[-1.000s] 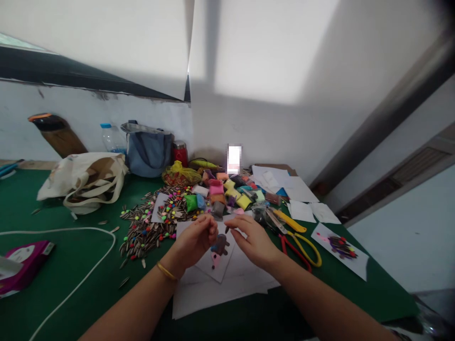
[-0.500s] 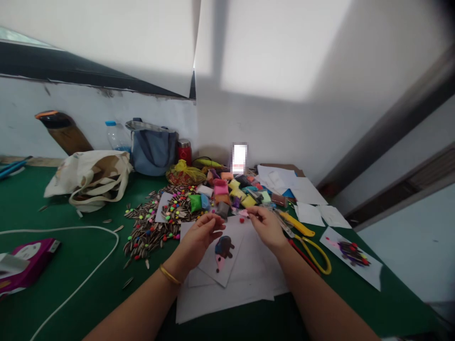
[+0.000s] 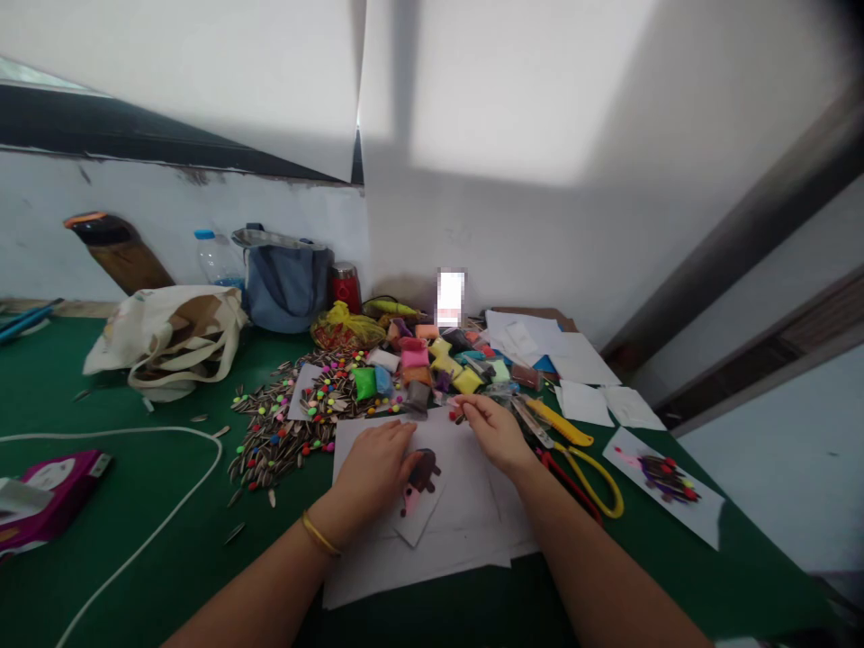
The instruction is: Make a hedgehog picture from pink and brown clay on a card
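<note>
By the left hand (image 3: 374,470), dark clay (image 3: 424,472) on paper (image 3: 422,522)

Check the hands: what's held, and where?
The right hand pinches a small red bit, probably clay, at its fingertips. The left hand rests on the paper card, holding nothing.

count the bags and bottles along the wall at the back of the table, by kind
cloth tote bag: 1
blue fabric bag: 1
yellow plastic bag: 1
clear plastic bottle: 1
red flask: 1
brown flask with an orange rim: 1
total: 6
</note>
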{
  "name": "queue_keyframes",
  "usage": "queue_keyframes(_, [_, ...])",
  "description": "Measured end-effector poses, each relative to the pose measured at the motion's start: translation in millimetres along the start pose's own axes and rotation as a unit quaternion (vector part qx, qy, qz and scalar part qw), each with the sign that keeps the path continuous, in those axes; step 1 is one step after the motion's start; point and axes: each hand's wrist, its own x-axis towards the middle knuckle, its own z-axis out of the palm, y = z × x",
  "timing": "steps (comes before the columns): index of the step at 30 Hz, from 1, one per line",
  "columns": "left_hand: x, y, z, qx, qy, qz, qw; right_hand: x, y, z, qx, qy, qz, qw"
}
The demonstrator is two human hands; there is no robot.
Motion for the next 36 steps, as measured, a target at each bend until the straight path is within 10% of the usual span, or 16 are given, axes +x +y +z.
queue_keyframes(15, [40,43,-20.1,0.040,0.042,0.036,0.998,-12,-30,14,0.308,-0.081,0.104,0.942])
queue_keyframes(28, [29,-30,-41.8,0.122,0.047,-0.103,0.986,2,-15,-4,0.319,0.121,0.101,0.934])
queue_keyframes(36, [23,-21,-29.1,0.119,0.046,-0.084,0.988,-6,-21,10,0.289,0.047,0.083,0.953])
